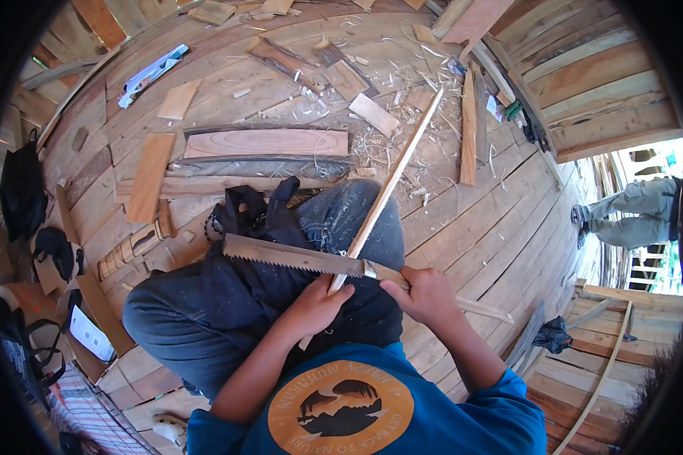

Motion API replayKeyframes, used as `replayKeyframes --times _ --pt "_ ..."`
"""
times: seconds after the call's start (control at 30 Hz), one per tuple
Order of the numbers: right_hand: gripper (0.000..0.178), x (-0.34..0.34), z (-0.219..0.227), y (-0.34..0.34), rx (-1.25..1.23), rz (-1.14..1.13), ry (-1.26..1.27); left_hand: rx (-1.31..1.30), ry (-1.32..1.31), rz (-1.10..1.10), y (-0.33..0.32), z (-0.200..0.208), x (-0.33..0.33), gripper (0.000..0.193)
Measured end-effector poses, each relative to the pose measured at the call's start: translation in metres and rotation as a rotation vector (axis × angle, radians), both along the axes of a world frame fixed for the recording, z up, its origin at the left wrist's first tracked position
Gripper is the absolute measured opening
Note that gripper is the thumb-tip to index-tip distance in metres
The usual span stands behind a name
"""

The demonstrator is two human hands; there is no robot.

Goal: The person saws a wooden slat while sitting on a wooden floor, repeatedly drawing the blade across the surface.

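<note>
One black bag point(23, 186): left edge of frame.
Saw point(292, 257): frame centre, toothed edge toward frame bottom, blade crossing over wood strip point(393, 180).
Left hand point(315, 307): lower centre, fingers wrapped round strip just below blade.
Wood strip: diagonal, lower centre to upper middle.
Right hand point(426, 296): right of centre, fingers clenched on saw handle point(388, 277).
Another person point(631, 214): right edge.

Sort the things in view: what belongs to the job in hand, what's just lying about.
Job in hand:
- handsaw, in the right hand
- wooden strip, in the left hand

Apparently just lying about:
- blue-and-white packet
- pinkish board
- cardboard box
</note>
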State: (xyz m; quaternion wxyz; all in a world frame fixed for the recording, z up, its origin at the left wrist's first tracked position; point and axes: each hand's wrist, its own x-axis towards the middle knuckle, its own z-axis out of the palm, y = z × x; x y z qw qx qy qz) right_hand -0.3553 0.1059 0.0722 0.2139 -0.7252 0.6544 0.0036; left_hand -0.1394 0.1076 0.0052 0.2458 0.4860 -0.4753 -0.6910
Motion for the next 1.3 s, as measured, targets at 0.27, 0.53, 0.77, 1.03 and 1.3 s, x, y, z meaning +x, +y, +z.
replayKeyframes --times 0.27,0.53,0.77,1.03,1.3 --pt "0.062 -0.017 -0.017 -0.025 -0.233 0.181 0.134 0.007 -0.006 -0.080 -0.002 -0.005 0.003 0.027" --pt "0.064 -0.027 -0.023 -0.029 -0.341 0.161 0.205 -0.074 -0.002 -0.051 -0.006 -0.004 -0.003 0.038" --pt "0.063 -0.037 -0.026 -0.032 -0.383 0.143 0.223 0.065 0.041 -0.125 -0.013 -0.002 0.000 0.054" --pt "0.057 -0.016 -0.016 -0.017 -0.285 0.076 0.120 0.191 0.083 -0.110 -0.017 0.003 0.003 0.050" --pt "0.059 -0.023 -0.026 -0.013 -0.291 0.069 0.162 0.021 0.032 -0.018 -0.006 -0.008 -0.003 0.039"
